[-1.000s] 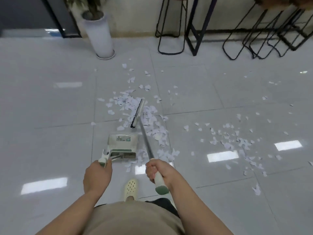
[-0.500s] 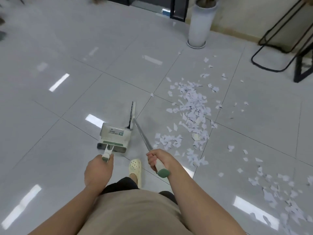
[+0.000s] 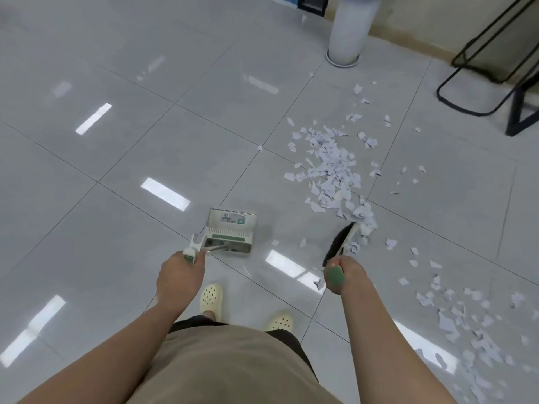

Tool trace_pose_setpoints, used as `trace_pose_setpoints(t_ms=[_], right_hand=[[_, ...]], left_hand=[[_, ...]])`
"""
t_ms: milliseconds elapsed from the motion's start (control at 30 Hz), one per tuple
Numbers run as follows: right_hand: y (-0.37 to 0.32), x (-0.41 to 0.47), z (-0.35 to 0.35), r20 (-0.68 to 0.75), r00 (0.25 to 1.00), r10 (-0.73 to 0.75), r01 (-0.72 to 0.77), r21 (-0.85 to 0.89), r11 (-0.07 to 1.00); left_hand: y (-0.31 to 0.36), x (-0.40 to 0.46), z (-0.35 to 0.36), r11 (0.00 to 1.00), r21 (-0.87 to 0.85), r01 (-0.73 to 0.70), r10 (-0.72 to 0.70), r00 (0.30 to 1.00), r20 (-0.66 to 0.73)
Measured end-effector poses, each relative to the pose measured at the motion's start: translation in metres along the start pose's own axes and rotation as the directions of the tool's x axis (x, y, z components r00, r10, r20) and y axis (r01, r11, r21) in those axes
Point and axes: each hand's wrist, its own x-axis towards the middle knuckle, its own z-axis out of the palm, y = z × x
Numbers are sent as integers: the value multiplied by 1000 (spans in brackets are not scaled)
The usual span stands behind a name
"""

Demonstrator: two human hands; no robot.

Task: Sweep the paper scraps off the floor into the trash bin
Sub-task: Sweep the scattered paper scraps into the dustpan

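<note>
My left hand (image 3: pixel 178 277) grips the green-tipped handle of a white and green dustpan (image 3: pixel 230 230), which sits on the grey tiled floor just ahead of my feet. My right hand (image 3: pixel 342 274) grips the green end of the broom handle. The broom head (image 3: pixel 339 243), with black bristles, rests at the near end of a long pile of white paper scraps (image 3: pixel 331 167), to the right of the dustpan and apart from it. A second spread of scraps (image 3: pixel 460 319) lies at the lower right. No trash bin is in view.
A tall white planter (image 3: pixel 348 30) stands at the back, beyond the pile. Black metal stool legs (image 3: pixel 493 65) stand at the upper right by the wall. My feet in pale yellow perforated clogs (image 3: pixel 211 298) stand between the two tools.
The view has swung left. The broom has moved from beside the dustpan over to the right, to the near end of the scrap pile. The dustpan has stayed in my left hand.
</note>
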Motion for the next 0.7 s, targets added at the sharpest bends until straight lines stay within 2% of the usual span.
trace_pose_setpoints(t_ms=[33,100,167,300,500,600,700], right_hand=[[-6,-8,13,-42,997,-59,56,-60,997],[-14,-19,38,-146,987,-60,43,-119,992],[-14,-26,60,-156,986,-55,48,-49,998],[10,-41,103,-81,996,-44,51,91,995],[55,-81,175,21,999,-26,22,158,987],[55,-91,200,98,993,64,-86,242,966],[63,-84,209,196,961,194,-240,252,937]], left_hand=[[1,2,0,1000,-19,7,-7,1000,8],[3,9,-2,998,-59,20,-19,1000,10],[4,20,-5,997,-80,13,-12,1000,12],[5,54,-11,994,-105,-27,29,999,26],[25,119,-19,986,-160,-38,57,991,119],[33,144,-20,982,-183,-36,64,986,153],[26,153,-21,985,-166,-41,69,983,167]])
